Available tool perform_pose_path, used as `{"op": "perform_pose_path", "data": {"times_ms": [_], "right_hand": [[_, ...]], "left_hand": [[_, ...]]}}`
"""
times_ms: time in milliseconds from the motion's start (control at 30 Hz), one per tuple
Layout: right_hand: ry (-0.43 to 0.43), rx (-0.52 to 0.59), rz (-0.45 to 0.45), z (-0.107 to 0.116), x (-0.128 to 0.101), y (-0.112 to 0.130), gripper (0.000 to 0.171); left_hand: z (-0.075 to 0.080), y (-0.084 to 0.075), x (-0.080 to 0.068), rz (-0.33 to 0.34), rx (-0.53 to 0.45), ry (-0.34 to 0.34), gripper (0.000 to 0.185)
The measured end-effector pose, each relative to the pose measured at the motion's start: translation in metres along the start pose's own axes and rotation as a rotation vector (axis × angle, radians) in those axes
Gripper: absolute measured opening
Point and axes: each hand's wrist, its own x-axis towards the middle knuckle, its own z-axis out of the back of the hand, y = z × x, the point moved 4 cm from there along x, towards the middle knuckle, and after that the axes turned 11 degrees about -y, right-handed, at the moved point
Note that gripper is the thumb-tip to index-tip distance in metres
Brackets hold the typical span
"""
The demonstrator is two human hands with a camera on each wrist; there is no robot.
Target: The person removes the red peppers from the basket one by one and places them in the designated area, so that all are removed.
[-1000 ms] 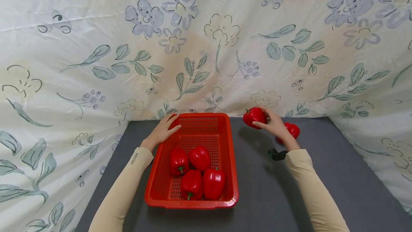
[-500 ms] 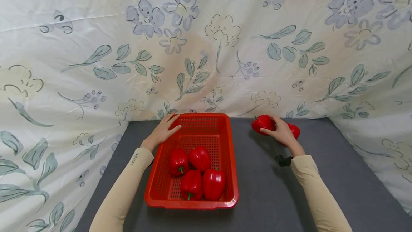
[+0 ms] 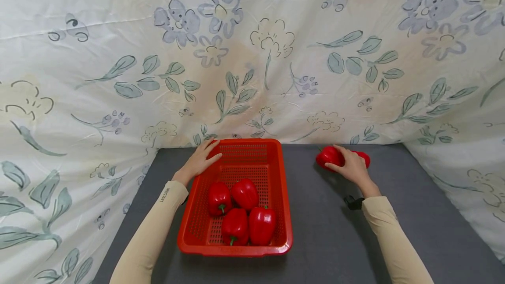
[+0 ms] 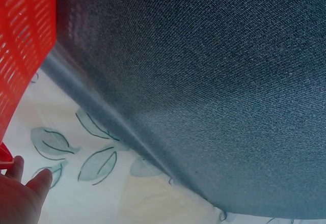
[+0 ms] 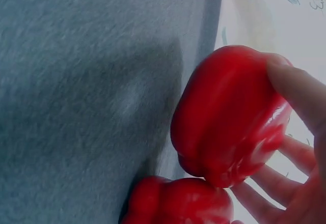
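Observation:
In the head view my right hand (image 3: 353, 168) grips a red bell pepper (image 3: 328, 157), thumb on the near side and fingers on the far side. The right wrist view shows this held bell pepper (image 5: 232, 114) tilted, its shadow on the grey cloth. A second red bell pepper (image 5: 178, 203) lies on the cloth just below it, partly hidden by the hand in the head view. My left hand (image 3: 198, 160) rests at the back left corner of a red plastic basket (image 3: 286, 214), fingers fairly straight. Several red bell peppers (image 3: 245, 194) sit in its front half.
A dark grey cloth (image 3: 315, 231) covers the table. Behind it and along both sides hangs a white floral curtain (image 3: 272, 69), close to the table's back edge. The basket's perforated wall (image 4: 23, 35) stands beside the left wrist.
My right hand has moved right and lower with the bell pepper, bringing it down close to the table by the second one. The left hand and basket have stayed in place.

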Motion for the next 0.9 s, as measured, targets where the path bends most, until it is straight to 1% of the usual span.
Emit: {"op": "perform_pose_path", "data": {"times_ms": [300,433,767,900], "right_hand": [[0.04,-0.082,-0.012,0.0038,-0.0074,-0.0031,0.073],[0.05,-0.101,-0.013,0.0039,-0.0091,-0.004,0.074],[0.095,-0.094,-0.03,0.0051,-0.0088,-0.0066,0.077],[0.101,-0.089,-0.033,0.0047,-0.0082,-0.0072,0.078]], "left_hand": [[0.0013,-0.0004,-0.001,0.014,-0.021,0.002,0.064],[0.0006,0.0002,-0.0007,0.019,-0.023,0.008,0.063],[-0.0003,0.0004,-0.0004,0.012,-0.032,0.01,0.064],[-0.0001,0.0007,-0.0002,0.006,-0.031,0.006,0.065]]}}
